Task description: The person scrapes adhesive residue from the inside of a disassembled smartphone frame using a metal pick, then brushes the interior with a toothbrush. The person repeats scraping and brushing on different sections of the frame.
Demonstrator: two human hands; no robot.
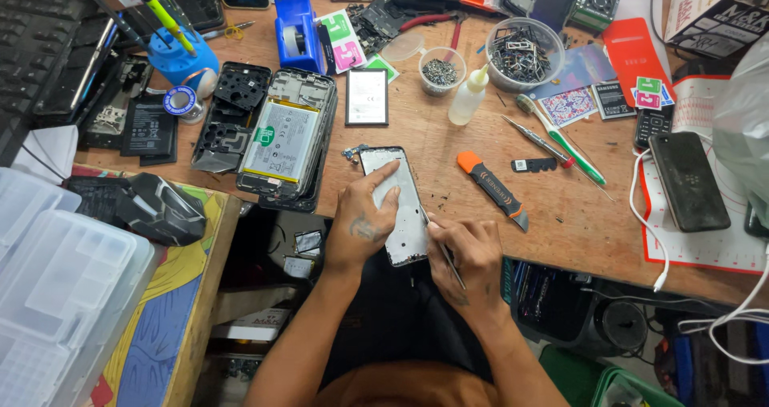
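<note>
Left hand lies flat w/ fingers spread, pressing grey rectangular phone frame at wooden desk edge. Right hand pinches thin metal tool against frame's right side.

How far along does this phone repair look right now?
Done: an opened phone lies on the wooden bench with its battery exposed, beside a removed black inner cover. In hand: the left hand steadies a pale phone frame at the bench edge while the right hand works a thin metal tool along its side. Left: the parts lie apart, so reassembly apparently remains.
</note>
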